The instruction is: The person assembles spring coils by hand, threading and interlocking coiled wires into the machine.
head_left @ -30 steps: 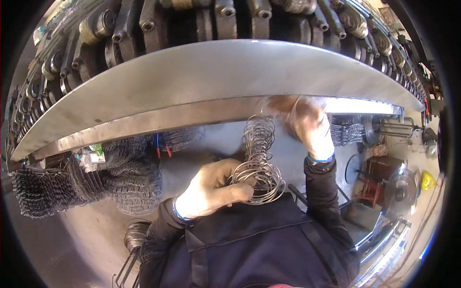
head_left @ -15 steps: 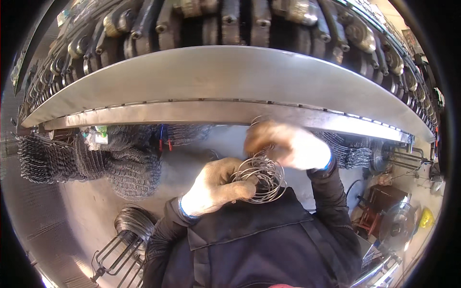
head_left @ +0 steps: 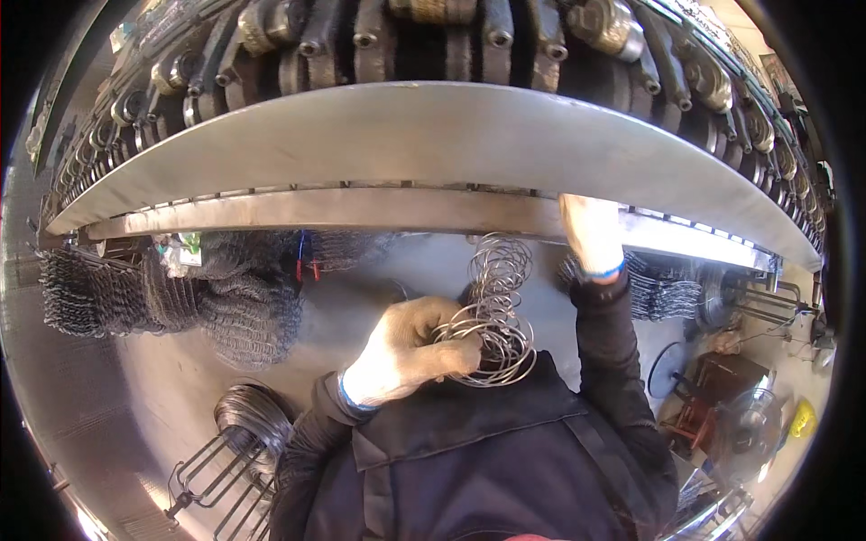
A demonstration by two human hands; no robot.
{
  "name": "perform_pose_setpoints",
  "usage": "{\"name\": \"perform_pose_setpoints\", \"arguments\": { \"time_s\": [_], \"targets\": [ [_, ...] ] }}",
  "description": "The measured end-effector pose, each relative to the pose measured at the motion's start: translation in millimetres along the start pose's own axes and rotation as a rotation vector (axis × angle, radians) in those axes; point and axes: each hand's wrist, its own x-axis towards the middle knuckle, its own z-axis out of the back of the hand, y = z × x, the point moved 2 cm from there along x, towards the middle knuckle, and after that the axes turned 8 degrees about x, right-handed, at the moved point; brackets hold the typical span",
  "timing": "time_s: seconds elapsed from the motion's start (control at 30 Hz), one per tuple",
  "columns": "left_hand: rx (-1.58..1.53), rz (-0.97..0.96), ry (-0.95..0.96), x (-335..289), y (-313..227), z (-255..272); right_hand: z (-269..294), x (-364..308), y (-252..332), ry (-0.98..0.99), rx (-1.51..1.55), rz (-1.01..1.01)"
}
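Note:
A bundle of thin, shiny wire coils (head_left: 507, 353) hangs in front of my dark apron. My left hand (head_left: 406, 353), in a pale work glove with a blue cuff, is closed round the bundle's left side, its thumb laid across the loops. From there the springy strand stretches up toward the long metal ledge (head_left: 361, 206), where its top loops meet the lower edge. Over to the right, my gloved right hand (head_left: 591, 236) reaches up to that ledge, apart from the coils. Its fingers pass behind the wide curved metal plate (head_left: 433, 135) and are hidden.
Above the plate runs a machine row of metal arms (head_left: 373, 54). Dark wire mesh bunches (head_left: 253, 316) hang at the left, and more mesh (head_left: 663, 287) at the right. A wire spool on a rack (head_left: 248, 419) stands lower left. A yellow object (head_left: 802, 418) lies far right.
My right hand has left the coils and moved right and up to the ledge. The strand's upper loops now show stretched upward. My left hand keeps its hold, nearly still.

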Motion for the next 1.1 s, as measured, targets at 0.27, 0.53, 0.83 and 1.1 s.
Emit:
{"name": "perform_pose_setpoints", "arguments": {
  "time_s": [0.27, 0.53, 0.83, 1.1],
  "targets": [
    [-0.132, -0.207, -0.100, 29.1, 26.3, -40.3, 59.0, -12.0, 43.4, 0.417, 1.091, 0.226],
    [-0.112, -0.047, -0.111, 26.7, 2.3, -54.3, 66.6, -7.6, 43.5, -0.036, 1.023, 0.103],
    [-0.403, 0.072, 0.015, 33.5, 20.0, -27.2, 59.7, -23.4, 49.9, -0.125, 0.792, 0.189],
    [0.336, 0.106, 0.317, 48.7, 14.6, -27.1, 44.6, -37.4, 47.0, -0.010, 0.767, 0.054]
  ]
}}
